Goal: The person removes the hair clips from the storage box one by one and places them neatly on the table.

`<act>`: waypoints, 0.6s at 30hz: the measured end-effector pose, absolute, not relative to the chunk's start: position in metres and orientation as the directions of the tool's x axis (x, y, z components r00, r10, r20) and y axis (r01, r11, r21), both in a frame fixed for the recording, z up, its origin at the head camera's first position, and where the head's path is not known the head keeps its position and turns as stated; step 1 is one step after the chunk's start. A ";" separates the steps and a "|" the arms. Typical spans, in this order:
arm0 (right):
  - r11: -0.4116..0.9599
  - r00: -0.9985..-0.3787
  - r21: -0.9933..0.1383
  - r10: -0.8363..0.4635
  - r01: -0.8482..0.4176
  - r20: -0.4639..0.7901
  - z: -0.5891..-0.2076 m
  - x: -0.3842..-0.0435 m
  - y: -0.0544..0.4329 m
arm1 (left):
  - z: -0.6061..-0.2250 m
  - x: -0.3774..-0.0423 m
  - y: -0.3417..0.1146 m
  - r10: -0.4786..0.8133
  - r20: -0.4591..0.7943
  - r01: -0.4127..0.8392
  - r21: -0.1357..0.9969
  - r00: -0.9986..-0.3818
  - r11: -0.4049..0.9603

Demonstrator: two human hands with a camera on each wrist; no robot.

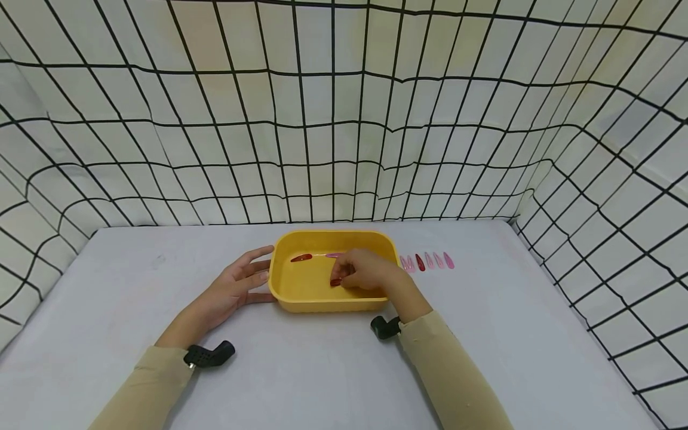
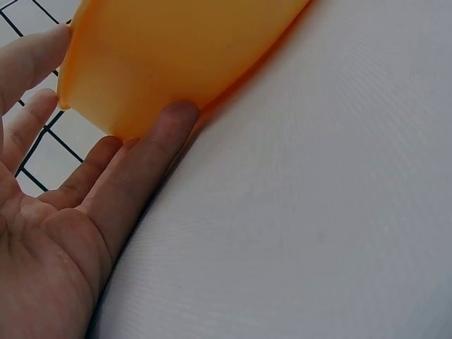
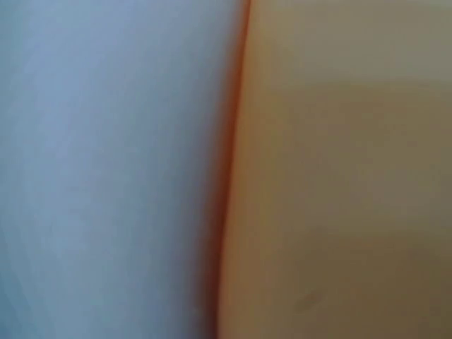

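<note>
A yellow plastic tray (image 1: 317, 306) stands on the white table. My left hand (image 1: 235, 285) rests against its left end with fingers spread and fairly straight; the left wrist view shows the fingertips (image 2: 173, 120) touching the outer wall. Inside the tray, my right hand (image 1: 368, 270) has its fingers curled, pinching a dark red snap hair clip (image 1: 335, 282) near the tray floor. Another red hair clip (image 1: 301, 258) lies at the tray's back left, and a pink one (image 1: 334, 255) is partly hidden by my right hand. The right wrist view is blurred and shows only the tray wall (image 3: 339, 162) and table.
Right of the tray, several hair clips stand in a row on the table, pink ones (image 1: 448, 260) and a dark red one (image 1: 420, 263). A black grid net (image 1: 333, 125) over white cloth borders the table's back and sides. Each wrist carries a black device (image 1: 209, 355).
</note>
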State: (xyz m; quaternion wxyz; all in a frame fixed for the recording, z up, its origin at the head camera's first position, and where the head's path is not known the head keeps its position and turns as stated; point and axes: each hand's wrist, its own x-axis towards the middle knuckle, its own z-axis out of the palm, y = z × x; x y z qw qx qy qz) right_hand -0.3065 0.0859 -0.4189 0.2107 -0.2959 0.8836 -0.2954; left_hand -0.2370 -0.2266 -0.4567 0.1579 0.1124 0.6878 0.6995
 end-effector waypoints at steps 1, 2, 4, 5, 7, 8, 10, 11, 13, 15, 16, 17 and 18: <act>0.647 -0.732 -0.648 -0.652 -0.402 -0.197 -0.419 -0.307 0.086 | -0.457 -0.237 -0.227 0.374 -0.061 -0.066 0.998 -0.925 -0.002; 0.643 -0.730 -0.651 -0.655 -0.404 -0.194 -0.419 -0.307 0.086 | -0.457 -0.237 -0.227 0.374 -0.061 -0.067 0.998 -0.925 -0.003; 0.627 -0.734 -0.667 -0.656 -0.402 -0.176 -0.419 -0.307 0.086 | -0.457 -0.237 -0.227 0.373 -0.063 -0.069 0.998 -0.926 -0.004; 0.617 -0.738 -0.678 -0.655 -0.400 -0.160 -0.420 -0.308 0.087 | -0.457 -0.237 -0.227 0.373 -0.062 -0.069 0.998 -0.926 -0.003; 0.590 -0.751 -0.703 -0.649 -0.398 -0.119 -0.421 -0.309 0.087 | -0.458 -0.237 -0.227 0.373 -0.063 -0.070 0.998 -0.926 -0.005; 0.575 -0.757 -0.713 -0.646 -0.401 -0.095 -0.421 -0.310 0.087 | -0.458 -0.237 -0.227 0.375 -0.063 -0.071 0.997 -0.925 -0.006; 0.551 -0.764 -0.724 -0.643 -0.414 -0.052 -0.421 -0.311 0.088 | -0.459 -0.237 -0.227 0.374 -0.064 -0.072 0.997 -0.925 -0.006; 0.542 -0.764 -0.726 -0.645 -0.424 -0.036 -0.420 -0.311 0.088 | -0.459 -0.237 -0.227 0.373 -0.065 -0.072 0.997 -0.926 -0.005; 0.530 -0.763 -0.734 -0.646 -0.425 -0.024 -0.419 -0.310 0.088 | -0.458 -0.237 -0.227 0.371 -0.067 -0.074 0.997 -0.926 -0.005; 0.524 -0.767 -0.748 -0.641 -0.408 -0.031 -0.418 -0.310 0.088 | -0.458 -0.237 -0.227 0.368 -0.067 -0.073 0.997 -0.927 -0.004; 0.520 -0.771 -0.759 -0.636 -0.392 -0.038 -0.418 -0.310 0.088 | -0.457 -0.237 -0.227 0.367 -0.067 -0.073 0.997 -0.928 -0.003; 0.513 -0.775 -0.772 -0.631 -0.375 -0.042 -0.417 -0.310 0.088 | -0.457 -0.237 -0.227 0.366 -0.066 -0.073 0.997 -0.928 -0.003; 0.506 -0.780 -0.786 -0.624 -0.356 -0.048 -0.417 -0.310 0.088 | -0.457 -0.237 -0.227 0.366 -0.066 -0.072 0.997 -0.928 -0.003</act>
